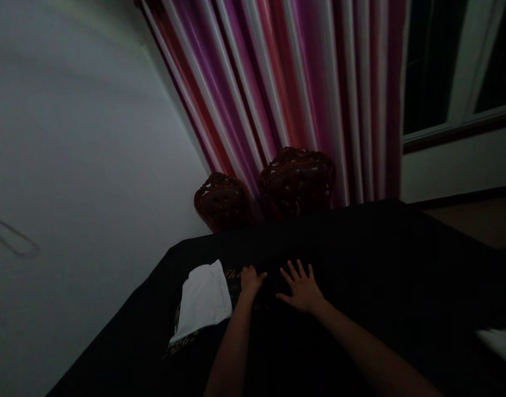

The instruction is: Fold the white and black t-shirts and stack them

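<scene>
Both my hands rest on a dark cloth-covered table [381, 264] in a dim room. My right hand [301, 288] lies flat with fingers spread on a black garment or cloth [273, 309] with faint lettering. My left hand [250, 279] has its fingers curled down onto the same dark fabric, beside a folded white cloth [204, 299] just to its left. What the left fingers pinch, if anything, is too dark to tell.
Two carved dark-red chair backs [296, 179] stand at the table's far edge, before a pink and purple striped curtain [286, 82]. A white wall [71, 165] is on the left, a window [455, 66] on the right. Something white [501, 343] lies at the table's right edge.
</scene>
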Available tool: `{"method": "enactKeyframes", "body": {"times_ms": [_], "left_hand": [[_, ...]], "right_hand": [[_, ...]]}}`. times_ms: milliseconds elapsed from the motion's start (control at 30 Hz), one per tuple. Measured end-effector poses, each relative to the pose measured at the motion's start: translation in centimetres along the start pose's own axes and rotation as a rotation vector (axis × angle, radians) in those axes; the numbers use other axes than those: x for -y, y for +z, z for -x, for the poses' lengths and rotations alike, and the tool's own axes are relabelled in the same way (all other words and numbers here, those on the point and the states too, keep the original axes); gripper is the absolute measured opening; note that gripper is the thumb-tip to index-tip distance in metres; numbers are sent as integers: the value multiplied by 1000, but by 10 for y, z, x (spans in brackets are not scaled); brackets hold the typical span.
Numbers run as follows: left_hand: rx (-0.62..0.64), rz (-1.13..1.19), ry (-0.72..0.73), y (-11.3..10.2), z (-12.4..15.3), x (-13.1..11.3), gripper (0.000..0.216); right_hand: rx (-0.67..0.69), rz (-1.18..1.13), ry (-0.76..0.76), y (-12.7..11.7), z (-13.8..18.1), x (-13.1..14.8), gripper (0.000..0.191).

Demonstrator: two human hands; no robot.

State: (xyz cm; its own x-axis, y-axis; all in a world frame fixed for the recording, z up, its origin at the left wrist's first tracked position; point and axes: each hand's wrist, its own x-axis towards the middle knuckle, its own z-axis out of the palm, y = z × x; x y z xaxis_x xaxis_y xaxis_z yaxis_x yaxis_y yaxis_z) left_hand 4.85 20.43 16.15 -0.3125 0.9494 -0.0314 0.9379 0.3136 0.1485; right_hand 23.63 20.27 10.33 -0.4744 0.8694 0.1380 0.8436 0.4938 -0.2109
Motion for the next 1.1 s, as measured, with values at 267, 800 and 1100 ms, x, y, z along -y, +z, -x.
{"method": "enactKeyframes", "body": {"times_ms": [267,800,1100], "left_hand": [[-8,86,108,-16,-16,-21,29],[65,236,207,-22,237,39,28],[124,272,13,2,308,42,25]], "right_hand": [[-121,-175,41,2,-2,-3,100],[-220,-287,-33,-35,24,-33,53],[1,-5,38,-2,26,-11,65]]}}
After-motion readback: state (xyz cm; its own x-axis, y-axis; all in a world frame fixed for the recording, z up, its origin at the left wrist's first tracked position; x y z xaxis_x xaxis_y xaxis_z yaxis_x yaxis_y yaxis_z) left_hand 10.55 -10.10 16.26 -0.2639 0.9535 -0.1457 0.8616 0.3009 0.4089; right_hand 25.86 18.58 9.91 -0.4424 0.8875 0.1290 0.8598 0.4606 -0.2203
